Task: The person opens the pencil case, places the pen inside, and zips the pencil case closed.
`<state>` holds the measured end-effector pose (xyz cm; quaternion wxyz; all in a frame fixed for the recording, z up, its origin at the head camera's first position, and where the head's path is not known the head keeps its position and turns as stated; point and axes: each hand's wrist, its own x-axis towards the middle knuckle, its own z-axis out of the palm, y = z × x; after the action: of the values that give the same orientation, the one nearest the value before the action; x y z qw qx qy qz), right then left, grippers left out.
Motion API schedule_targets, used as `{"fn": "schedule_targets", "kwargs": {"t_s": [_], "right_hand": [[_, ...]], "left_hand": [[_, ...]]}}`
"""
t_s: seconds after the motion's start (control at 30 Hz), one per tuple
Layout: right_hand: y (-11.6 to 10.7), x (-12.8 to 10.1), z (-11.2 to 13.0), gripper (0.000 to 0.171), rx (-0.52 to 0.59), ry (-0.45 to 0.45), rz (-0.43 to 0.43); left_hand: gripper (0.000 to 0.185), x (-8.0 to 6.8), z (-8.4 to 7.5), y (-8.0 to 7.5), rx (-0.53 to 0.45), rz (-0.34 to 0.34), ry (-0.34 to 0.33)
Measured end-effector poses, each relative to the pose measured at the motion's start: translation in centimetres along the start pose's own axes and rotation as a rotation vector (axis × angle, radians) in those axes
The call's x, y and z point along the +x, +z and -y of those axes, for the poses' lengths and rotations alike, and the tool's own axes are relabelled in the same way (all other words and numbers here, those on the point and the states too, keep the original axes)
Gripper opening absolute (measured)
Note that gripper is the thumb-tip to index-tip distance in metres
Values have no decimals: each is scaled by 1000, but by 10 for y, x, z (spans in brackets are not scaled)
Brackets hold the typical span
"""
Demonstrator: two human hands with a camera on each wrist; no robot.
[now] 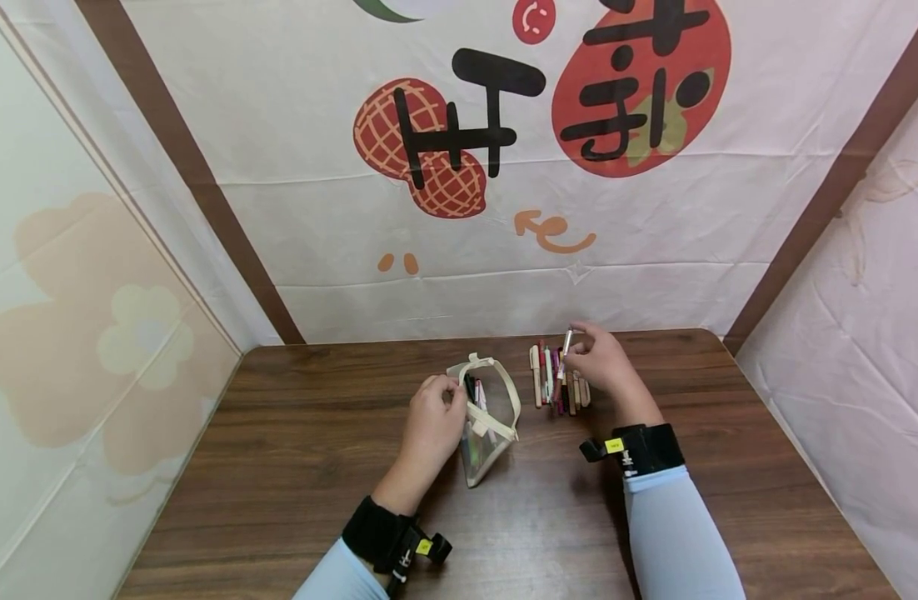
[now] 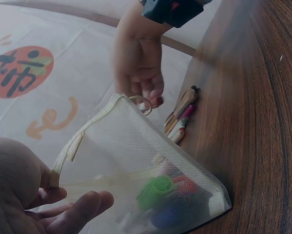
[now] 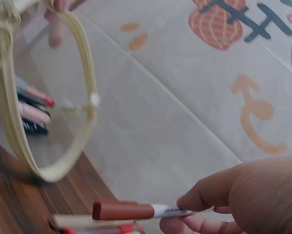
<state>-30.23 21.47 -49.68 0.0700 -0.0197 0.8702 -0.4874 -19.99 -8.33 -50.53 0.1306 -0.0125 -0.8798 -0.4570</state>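
My left hand (image 1: 434, 421) pinches the rim of a see-through mesh pencil pouch (image 1: 483, 460), which stands on the table with its zip mouth spread wide. Inside the pouch are several pens; a green marker (image 2: 154, 191) shows through the mesh in the left wrist view. To the right, my right hand (image 1: 603, 364) pinches a marker by its white barrel. The marker's brownish-red cap (image 3: 124, 211) points toward the pouch in the right wrist view. Below that hand lies a row of several pens (image 1: 536, 379), partly hidden by the fingers.
The brown wooden table (image 1: 279, 467) ends at a white printed cloth wall (image 1: 324, 308) just behind the pouch and pens. Cloth walls also stand at the left and right. Black straps with small devices (image 1: 646, 450) sit on both wrists.
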Motion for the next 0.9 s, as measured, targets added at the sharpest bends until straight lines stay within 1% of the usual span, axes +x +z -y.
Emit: {"fn": "schedule_targets", "kwargs": {"t_s": [0.13, 0.27, 0.4, 0.5, 0.7, 0.9], "right_hand": [[17, -1, 11, 72, 29, -35, 22], [33, -4, 21, 69, 50, -68, 62], [44, -8, 30, 65, 46, -97, 72], [52, -11, 36, 64, 65, -117, 92], [71, -17, 44, 62, 97, -143, 201], [91, -17, 48, 64, 152, -151, 333]], "left_hand": [[20, 0, 0, 0, 1, -5, 5], [20, 0, 1, -1, 9, -9, 9], [19, 0, 1, -1, -1, -2, 4], [20, 0, 2, -1, -3, -7, 6], [20, 0, 4, 2, 8, -33, 24], [20, 0, 3, 1, 6, -26, 20]]}}
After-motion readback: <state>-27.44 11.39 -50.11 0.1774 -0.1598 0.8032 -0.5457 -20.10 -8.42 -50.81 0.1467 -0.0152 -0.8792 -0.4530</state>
